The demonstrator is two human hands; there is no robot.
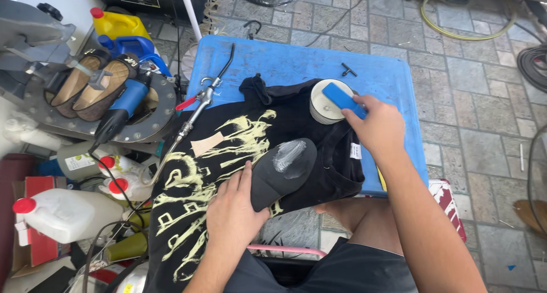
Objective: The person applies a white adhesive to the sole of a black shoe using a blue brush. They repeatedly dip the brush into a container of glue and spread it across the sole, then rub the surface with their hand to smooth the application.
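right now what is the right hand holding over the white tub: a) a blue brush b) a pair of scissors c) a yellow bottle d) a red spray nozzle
a: the right hand grips a blue brush at the rim of the white tub, while the left hand steadies the black shoe sole on the black printed cloth.

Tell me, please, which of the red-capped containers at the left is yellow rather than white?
It is the yellow jug at the top left, behind the sandals. The other red-capped ones, the white jug and the small bottles, sit lower and are white.
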